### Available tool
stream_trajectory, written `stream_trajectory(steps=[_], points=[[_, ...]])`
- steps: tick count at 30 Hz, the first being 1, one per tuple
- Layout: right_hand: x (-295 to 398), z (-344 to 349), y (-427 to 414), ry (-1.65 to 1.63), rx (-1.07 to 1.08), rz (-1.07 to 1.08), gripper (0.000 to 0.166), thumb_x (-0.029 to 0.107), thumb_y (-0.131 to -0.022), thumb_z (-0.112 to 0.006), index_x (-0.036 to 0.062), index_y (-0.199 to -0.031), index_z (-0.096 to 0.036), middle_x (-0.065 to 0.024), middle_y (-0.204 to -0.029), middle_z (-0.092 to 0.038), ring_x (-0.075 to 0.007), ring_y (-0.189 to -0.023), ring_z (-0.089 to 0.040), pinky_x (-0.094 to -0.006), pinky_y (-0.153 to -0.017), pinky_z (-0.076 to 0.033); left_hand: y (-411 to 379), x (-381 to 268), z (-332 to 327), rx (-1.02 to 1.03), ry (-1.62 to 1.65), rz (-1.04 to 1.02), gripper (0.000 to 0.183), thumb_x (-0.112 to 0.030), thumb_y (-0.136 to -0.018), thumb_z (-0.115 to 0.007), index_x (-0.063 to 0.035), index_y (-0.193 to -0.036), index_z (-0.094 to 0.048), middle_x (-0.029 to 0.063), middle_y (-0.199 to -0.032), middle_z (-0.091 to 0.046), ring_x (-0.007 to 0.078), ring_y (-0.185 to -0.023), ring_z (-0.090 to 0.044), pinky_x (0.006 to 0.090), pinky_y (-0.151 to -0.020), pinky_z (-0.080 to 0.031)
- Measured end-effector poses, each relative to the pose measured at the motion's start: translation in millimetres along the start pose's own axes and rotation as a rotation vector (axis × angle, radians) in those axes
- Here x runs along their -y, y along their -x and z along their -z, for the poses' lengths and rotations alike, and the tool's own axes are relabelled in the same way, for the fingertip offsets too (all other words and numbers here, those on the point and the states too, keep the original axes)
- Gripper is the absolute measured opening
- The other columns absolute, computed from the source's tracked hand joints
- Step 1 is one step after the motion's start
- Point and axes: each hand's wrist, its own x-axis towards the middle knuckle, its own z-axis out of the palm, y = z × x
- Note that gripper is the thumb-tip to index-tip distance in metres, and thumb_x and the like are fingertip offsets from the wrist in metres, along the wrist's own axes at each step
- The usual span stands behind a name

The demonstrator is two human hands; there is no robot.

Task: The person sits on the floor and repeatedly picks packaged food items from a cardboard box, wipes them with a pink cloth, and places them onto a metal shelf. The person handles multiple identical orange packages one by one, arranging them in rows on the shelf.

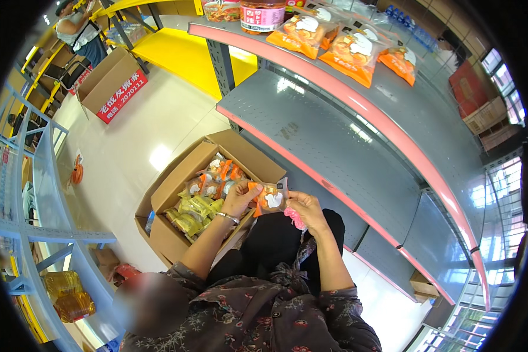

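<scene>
Between my two hands is an orange and clear snack packet point(271, 199), held above my lap. My left hand point(239, 199), with a bracelet at the wrist, pinches its left edge. At its right edge are the fingers of my right hand point(307, 212), which also has a crumpled pink cloth point(294, 217) under the palm. An open cardboard box point(176, 174) stands on the floor to the left of my knees. Inside it lie more orange packets point(220, 169) and several yellow-green packets point(198, 209). My left forearm covers part of the box.
A grey metal shelf unit point(308, 125) with pink edges curves along the right. Orange packets point(354, 53) and a jar point(262, 16) sit on its top shelf. Another cardboard box point(114, 88), a person point(77, 33) and a blue rack point(53, 229) with oil bottles point(68, 295) are at left.
</scene>
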Motion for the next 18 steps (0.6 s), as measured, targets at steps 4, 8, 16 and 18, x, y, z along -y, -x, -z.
stream_trajectory(steps=[4, 8, 16, 18], points=[[26, 23, 13, 0.084, 0.014, 0.089, 0.024, 0.004, -0.087, -0.059, -0.0044, -0.108, -0.064, -0.0017, -0.088, -0.065, -0.0051, -0.075, -0.057, -0.0216, -0.071, -0.047, 11, -31, -31, 0.004, -0.188, -0.086, 0.017, -0.017, -0.088, -0.067, -0.0016, -0.093, -0.065, 0.0032, -0.078, -0.067, 0.0083, -0.061, -0.063, 0.0231, -0.049, -0.054], [48, 37, 28, 0.176, 0.004, 0.074, 0.024, 0.002, -0.085, -0.059, -0.0039, -0.107, -0.065, -0.0026, -0.084, -0.065, -0.0065, -0.074, -0.058, -0.0221, -0.07, -0.047, 17, -48, -48, 0.097, -0.389, -0.22, 0.018, -0.021, -0.088, -0.066, -0.0027, -0.088, -0.063, 0.0024, -0.076, -0.066, 0.0085, -0.063, -0.063, 0.0231, -0.051, -0.054], [106, 49, 62, 0.135, 0.108, 0.101, 0.024, 0.004, -0.081, -0.06, -0.003, -0.102, -0.068, -0.0035, -0.087, -0.067, -0.0073, -0.077, -0.059, -0.023, -0.073, -0.049, 22, -72, -97, 0.373, 0.637, 0.475, 0.084, -0.073, -0.086, -0.031, -0.0002, -0.123, -0.05, 0.0184, -0.114, -0.06, 0.0319, -0.097, -0.063, 0.0485, -0.078, -0.055], [112, 43, 66, 0.272, 0.061, 0.152, 0.022, 0.003, -0.08, -0.061, -0.0024, -0.1, -0.069, -0.0049, -0.085, -0.067, -0.0086, -0.075, -0.059, -0.0248, -0.073, -0.049, 21, -63, -103, 0.689, 0.63, 0.453, 0.083, -0.071, -0.087, -0.032, 0.0003, -0.127, -0.047, 0.0185, -0.116, -0.059, 0.0356, -0.105, -0.059, 0.0492, -0.082, -0.053]])
